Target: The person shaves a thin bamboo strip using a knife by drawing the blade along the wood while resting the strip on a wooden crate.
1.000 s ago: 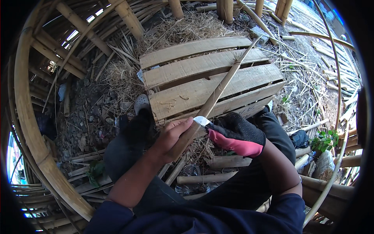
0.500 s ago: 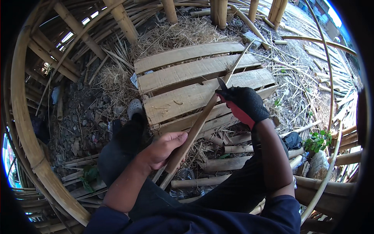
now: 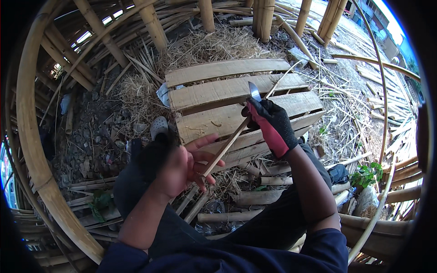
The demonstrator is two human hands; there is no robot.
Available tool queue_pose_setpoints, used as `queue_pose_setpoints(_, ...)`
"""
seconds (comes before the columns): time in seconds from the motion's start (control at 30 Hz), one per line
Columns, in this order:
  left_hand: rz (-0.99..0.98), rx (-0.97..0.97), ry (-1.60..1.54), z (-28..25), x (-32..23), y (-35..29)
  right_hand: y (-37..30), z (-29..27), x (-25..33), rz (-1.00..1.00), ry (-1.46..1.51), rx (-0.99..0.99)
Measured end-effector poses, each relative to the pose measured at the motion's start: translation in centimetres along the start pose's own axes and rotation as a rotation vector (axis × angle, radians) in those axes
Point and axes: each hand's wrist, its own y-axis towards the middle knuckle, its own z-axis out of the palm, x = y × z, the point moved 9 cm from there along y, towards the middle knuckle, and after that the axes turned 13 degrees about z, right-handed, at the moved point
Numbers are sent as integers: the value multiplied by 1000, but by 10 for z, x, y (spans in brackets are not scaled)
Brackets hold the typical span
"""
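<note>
The right hand point(image 3: 275, 125), in a black and pink glove, has its grip closed around a knife point(image 3: 254, 91), blade pointing to 11 o'clock; whether it also pinches the wooden stick point(image 3: 226, 148) is hard to tell. The stick slants from 7 o'clock to 1 o'clock, passing behind the glove and over a slatted crate point(image 3: 193, 123). The bare left hand point(image 3: 175, 173) has its grip open, fingers spread at the stick's lower end; firm contact is unclear. Straw point(image 3: 200, 50) lies beyond the crate at 12 o'clock.
</note>
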Motion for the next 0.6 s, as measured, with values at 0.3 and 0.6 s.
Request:
queue_pose_setpoints(0.3,417,-4,710,3,-37,-5,1,0,18,6,144,-48)
queue_pose_setpoints(0.6,795,-32,1217,10,-68,-19,1,4,23,20,146,-43)
